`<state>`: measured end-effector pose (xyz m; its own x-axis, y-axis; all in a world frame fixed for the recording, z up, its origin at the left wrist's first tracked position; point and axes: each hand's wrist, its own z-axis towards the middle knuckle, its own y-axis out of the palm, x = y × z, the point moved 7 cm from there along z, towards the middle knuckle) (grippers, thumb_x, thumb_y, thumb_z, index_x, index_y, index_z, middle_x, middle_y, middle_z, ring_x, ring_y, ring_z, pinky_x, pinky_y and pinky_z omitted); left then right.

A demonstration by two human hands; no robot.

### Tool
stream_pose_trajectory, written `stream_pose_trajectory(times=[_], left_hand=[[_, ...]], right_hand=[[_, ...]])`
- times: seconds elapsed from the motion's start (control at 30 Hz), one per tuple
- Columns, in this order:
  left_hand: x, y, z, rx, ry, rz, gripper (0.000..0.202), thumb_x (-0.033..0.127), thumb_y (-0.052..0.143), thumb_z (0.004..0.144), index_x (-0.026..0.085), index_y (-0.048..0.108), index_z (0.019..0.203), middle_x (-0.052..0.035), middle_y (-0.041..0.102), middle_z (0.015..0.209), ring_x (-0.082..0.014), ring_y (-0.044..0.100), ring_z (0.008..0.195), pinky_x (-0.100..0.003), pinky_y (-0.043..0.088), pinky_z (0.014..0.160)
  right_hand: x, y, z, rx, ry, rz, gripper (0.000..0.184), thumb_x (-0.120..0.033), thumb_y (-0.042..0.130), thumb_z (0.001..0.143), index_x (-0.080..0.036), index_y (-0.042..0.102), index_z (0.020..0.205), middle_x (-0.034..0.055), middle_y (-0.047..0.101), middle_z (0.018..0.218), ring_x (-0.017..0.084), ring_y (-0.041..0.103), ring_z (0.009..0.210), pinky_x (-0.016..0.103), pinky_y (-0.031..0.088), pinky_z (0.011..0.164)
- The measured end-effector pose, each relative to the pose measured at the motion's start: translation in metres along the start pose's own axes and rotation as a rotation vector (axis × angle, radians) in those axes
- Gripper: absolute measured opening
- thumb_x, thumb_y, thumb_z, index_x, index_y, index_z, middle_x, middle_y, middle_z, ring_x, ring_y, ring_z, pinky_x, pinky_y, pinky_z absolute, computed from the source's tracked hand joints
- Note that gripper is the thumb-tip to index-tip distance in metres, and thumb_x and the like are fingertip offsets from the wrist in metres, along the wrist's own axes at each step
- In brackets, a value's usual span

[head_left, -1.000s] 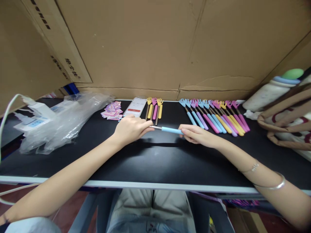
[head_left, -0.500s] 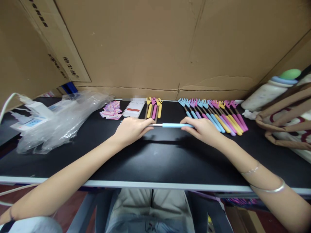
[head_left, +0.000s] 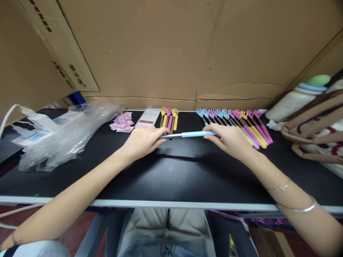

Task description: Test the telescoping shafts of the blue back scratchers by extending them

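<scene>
A back scratcher with a light blue handle and a thin metal shaft is held level above the black table. My left hand is closed around its shaft end, and the claw head is hidden in the fingers. At the other end, my right hand pinches the tip of the blue handle. Behind my right hand lies a row of back scratchers in blue, purple, pink and yellow, claws toward the cardboard. Beyond my left hand, 3 shorter-looking back scratchers, yellow and pink, lie side by side.
A phone and a pile of pink-purple cards lie at the back left. Clear plastic bags partly cover a power strip. On the right are a white bottle and a brown-handled bag. Cardboard walls the back.
The back scratcher has tilted slightly, its handle end rising, and shifted a little to the right with my right hand. My left hand has moved slightly left along with its end.
</scene>
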<state>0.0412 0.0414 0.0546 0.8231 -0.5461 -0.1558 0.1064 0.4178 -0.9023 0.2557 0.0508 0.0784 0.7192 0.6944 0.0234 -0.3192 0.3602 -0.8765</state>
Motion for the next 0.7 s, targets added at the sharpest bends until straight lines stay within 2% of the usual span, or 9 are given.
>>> stream_pose_trajectory(times=[0.13,0.27,0.4,0.53,0.7], left_hand=[[-0.011,-0.005,0.000,0.015,-0.072,0.062,0.028,0.045,0.044,0.091,0.025,0.062,0.099,-0.0011,0.069,0.089,-0.0173,0.064,0.077,-0.025,0.035,0.055],[-0.013,-0.009,0.000,0.061,-0.088,0.071,0.032,0.046,0.041,0.092,0.025,0.066,0.093,-0.0011,0.069,0.091,-0.0161,0.063,0.079,-0.025,0.033,0.053],[-0.011,-0.014,0.000,0.136,-0.091,0.066,0.032,0.043,0.040,0.093,0.025,0.067,0.093,-0.0010,0.069,0.089,-0.0157,0.060,0.083,-0.025,0.031,0.052],[-0.007,-0.016,-0.002,0.199,-0.062,0.054,0.029,0.040,0.043,0.092,0.026,0.068,0.094,-0.0008,0.070,0.086,-0.0156,0.058,0.081,-0.026,0.030,0.051],[-0.004,-0.015,-0.005,0.254,-0.048,0.022,0.027,0.038,0.045,0.092,0.027,0.069,0.094,-0.0009,0.070,0.084,-0.0146,0.056,0.076,-0.026,0.029,0.050]], right_hand=[[0.007,-0.010,-0.002,0.034,0.026,-0.086,0.026,-0.040,0.042,0.092,-0.021,0.059,0.093,0.0007,0.065,0.072,0.012,0.055,0.057,0.024,0.035,0.055],[0.012,-0.010,-0.002,0.055,0.051,-0.052,0.025,-0.039,0.043,0.092,-0.021,0.060,0.095,0.0018,0.067,0.078,0.013,0.057,0.061,0.025,0.037,0.057],[0.012,-0.002,-0.001,0.070,0.084,0.108,0.024,-0.037,0.043,0.092,-0.021,0.060,0.097,0.0034,0.068,0.088,0.013,0.057,0.064,0.025,0.040,0.061],[0.013,0.012,-0.002,0.015,0.127,0.205,0.027,-0.039,0.040,0.092,-0.021,0.060,0.095,0.0030,0.066,0.083,0.014,0.056,0.065,0.025,0.039,0.059],[0.014,0.018,-0.002,-0.046,0.169,0.283,0.029,-0.041,0.039,0.092,-0.021,0.059,0.091,0.0016,0.063,0.075,0.013,0.052,0.059,0.025,0.036,0.057]])
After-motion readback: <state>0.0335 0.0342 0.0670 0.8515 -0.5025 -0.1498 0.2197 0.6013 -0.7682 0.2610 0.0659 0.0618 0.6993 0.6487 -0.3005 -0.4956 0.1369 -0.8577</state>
